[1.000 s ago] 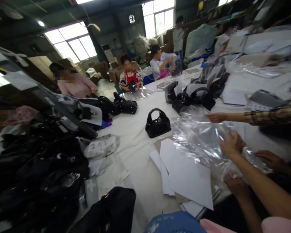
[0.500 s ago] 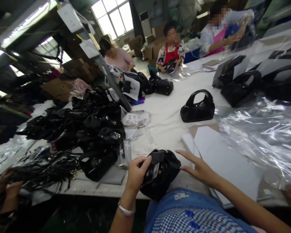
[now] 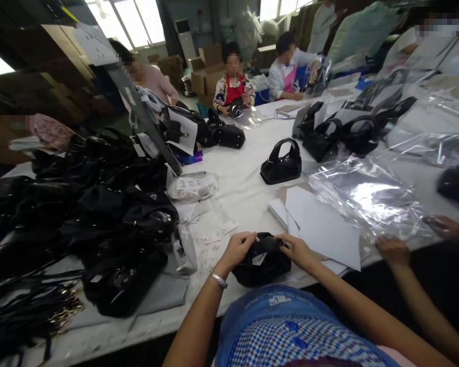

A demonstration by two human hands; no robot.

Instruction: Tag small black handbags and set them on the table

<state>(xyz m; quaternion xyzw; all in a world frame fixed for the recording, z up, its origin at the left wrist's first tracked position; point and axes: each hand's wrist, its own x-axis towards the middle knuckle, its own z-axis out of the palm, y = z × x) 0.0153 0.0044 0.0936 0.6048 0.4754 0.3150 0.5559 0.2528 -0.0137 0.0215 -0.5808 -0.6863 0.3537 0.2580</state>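
A black handbag (image 3: 265,267) rests at the table's front edge, close against my apron, with a small white label showing inside its opening. My left hand (image 3: 240,250) is closed on the bag's left rim, thumb on top. On the opposite rim my right hand (image 3: 295,251) grips with bent fingers; some fingertips are hidden behind the black material. Small clear packets with printed slips (image 3: 210,239) lie just left of the bag. Beyond my right hand is a stack of white paper sheets (image 3: 321,224).
Many black bags (image 3: 110,214) are heaped on the left, with straps and gold clasps (image 3: 65,306) in front. One finished handbag (image 3: 281,165) stands upright ahead. Clear plastic sheets (image 3: 375,196) cover the right side, where a co-worker's hand (image 3: 393,250) rests. A grey post (image 3: 145,112) rises at left.
My right hand, earlier apart from the bag with fingers spread, has closed on its right rim. The bag's opening now faces up more. The view has swung right, bringing a neighbour's hands in.
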